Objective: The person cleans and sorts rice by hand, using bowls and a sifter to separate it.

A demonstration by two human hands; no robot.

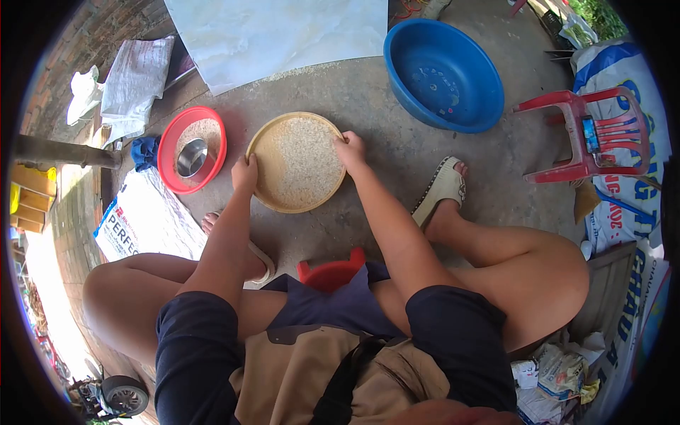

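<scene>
A round, shallow winnowing basket (263, 152) is held out in front of me above the concrete floor. Pale grain (304, 159), looking like rice, covers most of its inside, with a barer strip on the left. My left hand (244, 173) grips the left rim, and my right hand (349, 152) is closed on the right rim. Left of the basket stands a red basin (164, 157) with more grain in it. A metal bowl (192, 159) rests tilted on that grain.
A big blue tub (453, 78) stands at the back right. Beyond it is a red plastic chair (559, 138) with a phone-like device on it. A pale sheet (283, 35) lies ahead, with scattered grain along its edge. White sacks (152, 219) lie left; printed sacks (623, 78) stand right.
</scene>
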